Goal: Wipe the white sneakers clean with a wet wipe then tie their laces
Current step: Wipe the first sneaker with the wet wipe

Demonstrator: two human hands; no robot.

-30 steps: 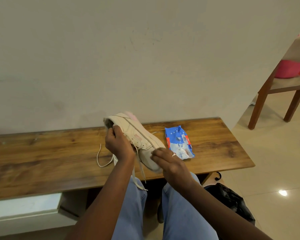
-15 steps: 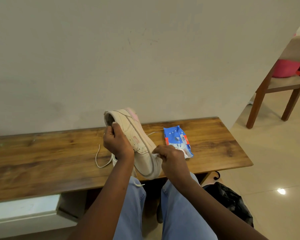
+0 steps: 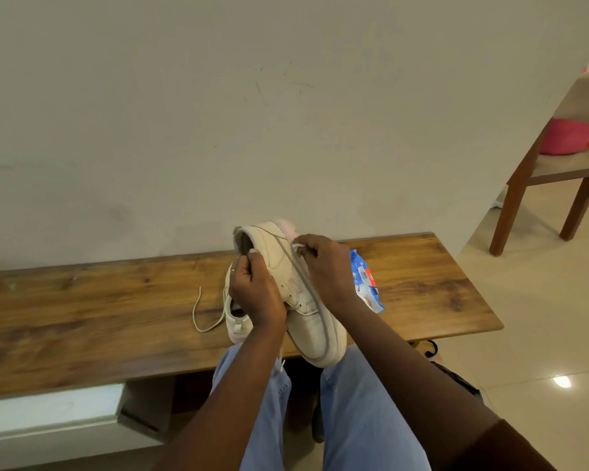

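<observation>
1. You held one sneaker tipped on its side above the near edge of the bench, heel toward the wall and toe over your knees.
2. Your left hand gripped the sneaker at its collar, fingers curled round the upper and the thumb on the rim of the opening.
3. Your right hand was curled at the sole edge near the heel, pinching a small white wipe against it.
4. The second sneaker lay on the bench just behind your left wrist, mostly hidden, with a loose lace looping out to the left across the wood.
5. The blue wipe pack lay flat on the bench just right of your right hand, partly covered by it.
6. The bench was dark, grained wood, long and narrow, set against a plain off-white wall that showed faint scuffs.
7. Under the bench's left part sat a white ledge.
8. The floor was glossy cream tile, with a bright light reflection to your right.
9. A black bag lay on the floor by your right arm.
10. A wooden chair with a pale seat stood at the far right, well apart from the bench, with a pink thing on its seat.
11. Your legs in blue jeans sat close to the bench.
</observation>
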